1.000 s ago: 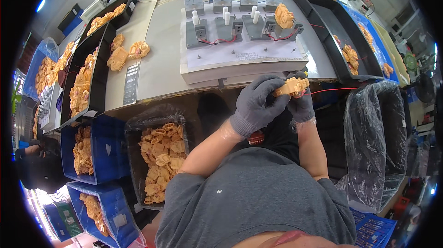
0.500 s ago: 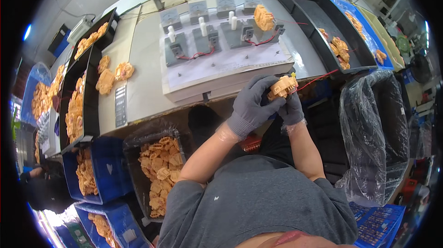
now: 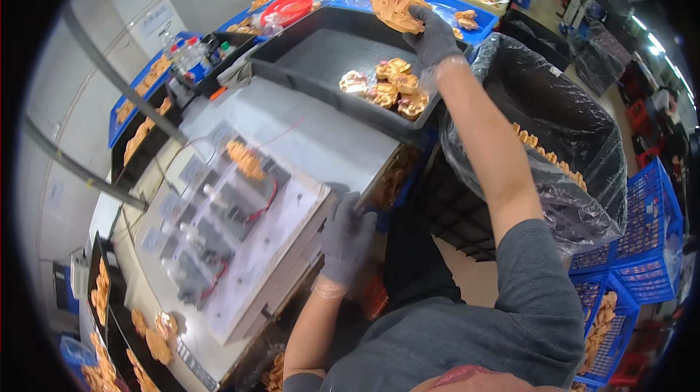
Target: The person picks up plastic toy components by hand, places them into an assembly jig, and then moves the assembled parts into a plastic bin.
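My right hand, in a grey glove, is stretched out over the far right corner of a black tray. Its fingers are closed on a tan plastic part with a pinkish patch on top. Several similar tan parts lie in the tray's near right corner. My left hand, gloved too, holds nothing; its fingers are apart beside the edge of a white test fixture. Another tan part sits on the fixture's far station, among grey blocks with white posts and red wires.
Beyond the black tray are a blue tray with tan parts and a red basin. A plastic-lined bin stands at my right, near blue crates. Metal posts rise on the left; more tan parts lie lower left.
The view has swung to the right. Both hands were together on a tan part; now my left hand is off it, and my right has reached out over the black tray holding a tan part.
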